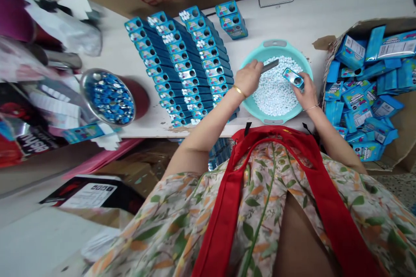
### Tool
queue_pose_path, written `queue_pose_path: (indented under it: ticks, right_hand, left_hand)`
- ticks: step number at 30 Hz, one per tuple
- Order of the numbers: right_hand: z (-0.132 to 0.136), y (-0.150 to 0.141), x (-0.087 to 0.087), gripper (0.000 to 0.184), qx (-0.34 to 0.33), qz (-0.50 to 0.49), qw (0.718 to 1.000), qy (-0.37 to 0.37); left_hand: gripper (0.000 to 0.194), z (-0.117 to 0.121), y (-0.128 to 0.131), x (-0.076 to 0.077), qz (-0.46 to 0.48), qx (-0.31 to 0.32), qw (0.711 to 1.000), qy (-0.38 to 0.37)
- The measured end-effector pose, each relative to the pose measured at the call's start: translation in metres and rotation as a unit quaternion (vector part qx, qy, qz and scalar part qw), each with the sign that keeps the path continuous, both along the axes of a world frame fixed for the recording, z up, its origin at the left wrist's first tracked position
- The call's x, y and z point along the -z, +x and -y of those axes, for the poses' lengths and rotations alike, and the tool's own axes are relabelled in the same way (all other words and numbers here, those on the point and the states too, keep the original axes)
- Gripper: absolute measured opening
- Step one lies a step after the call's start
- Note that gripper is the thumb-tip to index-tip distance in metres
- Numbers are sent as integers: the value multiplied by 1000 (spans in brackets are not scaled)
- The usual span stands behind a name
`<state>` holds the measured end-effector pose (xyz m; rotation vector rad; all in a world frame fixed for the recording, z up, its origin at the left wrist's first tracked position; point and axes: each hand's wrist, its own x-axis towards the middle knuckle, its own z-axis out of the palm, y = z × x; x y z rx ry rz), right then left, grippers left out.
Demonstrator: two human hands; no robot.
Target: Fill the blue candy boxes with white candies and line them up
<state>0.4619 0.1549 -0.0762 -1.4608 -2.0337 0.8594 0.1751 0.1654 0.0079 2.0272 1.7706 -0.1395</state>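
My left hand (249,79) is closed around a dark grey, flat strip-like tool (270,66), whose exact kind I cannot make out. The tool reaches over the white pellets (276,95) that fill much of a turquoise basin (246,106). In my right hand (307,93) is a small blue box (293,78), gripped by the fingers above the pellets. Its end with a dark round hole faces up, toward the camera.
Left of the basin stand rows of blue boxes (182,58), some with white pellets on top. Two stacked-looking boxes (233,24) stand behind. A carton (403,138) of jumbled blue boxes is right. A metal pot (141,97) holds blue shiny pieces. A wire handle (276,4) stands behind.
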Motion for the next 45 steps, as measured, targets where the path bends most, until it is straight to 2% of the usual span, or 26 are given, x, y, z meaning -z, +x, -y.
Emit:
queue_pose_path:
  ticks: [3,4,6,9,11,15,18,20,22,24,27,29,32,36,38,40,41,43,45]
  right_hand:
    - [-6,5,-4,65,23,-36,999,-7]
    - [-7,6,-6,65,27,-47,998,-9]
    - [-9,7,-8,64,35,-62,997,-10]
    - [-12,10,-6,63,42,-74,996,-4]
    - [-13,11,-3,61,43,-81,996,2]
    - [-15,14,-3,61,43,-89,995,12]
    - [-15,13,-9,67,45,-87,995,2]
    - [-15,12,-12,69,44,-80,996,-3]
    - [-13,10,-12,68,36,-66,997,-3]
    - [-12,8,-9,64,15,-46,999,-1]
    - [-8,3,-1,56,-30,-9,1000,0]
    - [-5,-1,4,52,-57,12,998,-3]
    - [1,-8,9,52,-87,29,996,0]
    - [5,-15,13,54,-111,28,993,7]
    - [6,-15,13,53,-105,26,994,3]
    - [7,-12,12,53,-85,23,996,-3]
    - [7,-9,11,53,-73,20,997,-5]
    - [7,-4,8,56,-45,9,999,-6]
    - [7,1,5,60,-19,-8,1000,-6]
  left_hand:
    - [50,1,6,58,8,7,997,-81]
    - [52,5,11,72,13,24,995,-101]
    - [52,19,23,88,32,75,989,-124]
    - [50,43,38,93,80,147,974,-150]
    - [46,56,46,93,125,168,963,-168]
    - [42,67,49,99,242,141,941,-192]
    - [35,67,36,101,335,114,916,-190]
    - [34,65,20,92,377,97,906,-169]
    - [36,61,3,75,399,91,902,-138]
    - [36,54,-13,51,398,94,907,-101]
    - [33,36,-25,12,344,112,931,-49]
    - [32,24,-21,-12,271,133,953,-36]
    - [32,13,3,-46,135,149,978,-45]
    - [38,19,42,-89,16,137,990,-42]
    - [39,24,49,-104,-5,135,990,-35]
    - [39,29,41,-107,-25,115,992,-35]
    - [39,30,33,-103,-42,94,994,-38]
    - [40,35,14,-84,-86,39,994,-56]
    - [42,42,-1,-55,-128,-9,987,-94]
